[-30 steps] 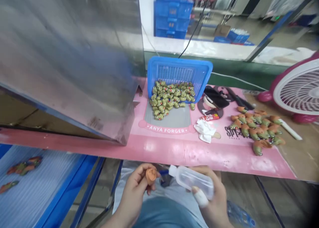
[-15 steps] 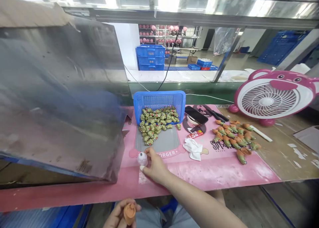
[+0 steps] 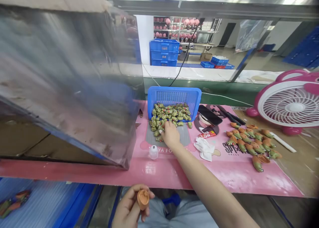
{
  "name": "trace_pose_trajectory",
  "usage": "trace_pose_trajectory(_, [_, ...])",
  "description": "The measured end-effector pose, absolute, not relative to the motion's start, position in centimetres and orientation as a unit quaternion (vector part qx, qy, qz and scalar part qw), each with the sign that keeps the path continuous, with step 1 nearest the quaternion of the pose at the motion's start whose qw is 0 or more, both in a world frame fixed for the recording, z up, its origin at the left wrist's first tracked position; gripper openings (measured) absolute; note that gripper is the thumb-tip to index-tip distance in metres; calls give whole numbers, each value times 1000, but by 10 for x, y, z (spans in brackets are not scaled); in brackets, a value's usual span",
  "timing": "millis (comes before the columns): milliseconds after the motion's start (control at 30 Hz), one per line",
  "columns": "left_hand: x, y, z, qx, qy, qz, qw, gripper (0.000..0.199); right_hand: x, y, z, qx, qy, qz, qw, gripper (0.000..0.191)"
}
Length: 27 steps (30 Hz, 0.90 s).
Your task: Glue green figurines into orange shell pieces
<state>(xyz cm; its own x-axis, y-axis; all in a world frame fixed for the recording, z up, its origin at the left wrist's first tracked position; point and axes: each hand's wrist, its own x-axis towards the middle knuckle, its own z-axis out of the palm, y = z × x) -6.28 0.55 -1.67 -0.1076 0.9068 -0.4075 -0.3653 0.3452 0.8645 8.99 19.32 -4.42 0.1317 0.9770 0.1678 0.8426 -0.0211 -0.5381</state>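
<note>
My left hand, low at the table's front edge, pinches a small orange hollow cup-shaped piece, its open end facing up. My right hand is stretched forward over the pile of small green moulded pieces. Its fingers point down among the nearest ones, and the fingertips are hidden, so I cannot tell whether it grips one. The pile spills from a tipped blue plastic basket onto a grey patch of the mat. A small round clear bottle with a dark tip stands on the pink mat, left of my right wrist.
Several orange-and-green pieces lie in a group at the right. Between them and the basket are a phone and a white cloth. A pink fan stands far right. A large metal box blocks the left.
My right hand has let go of the round bottle, which stays on the mat, and moved forward to the green pieces. My left hand still holds the orange piece. The view has shifted left.
</note>
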Motion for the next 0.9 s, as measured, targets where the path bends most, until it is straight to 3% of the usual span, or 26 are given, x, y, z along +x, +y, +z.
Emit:
trace_pose_trajectory(267, [-57,7,-10,289,490,430,701,10,130,73,9,-551,-742,204,323,23])
trace_pose_trajectory(400, [-50,10,-11,307,474,399,723,9,137,22,39,-441,-806,231,321,34])
trace_pose_trajectory(900, [-41,11,-1,409,453,332,719,8,137,3,44,-377,-881,155,238,36])
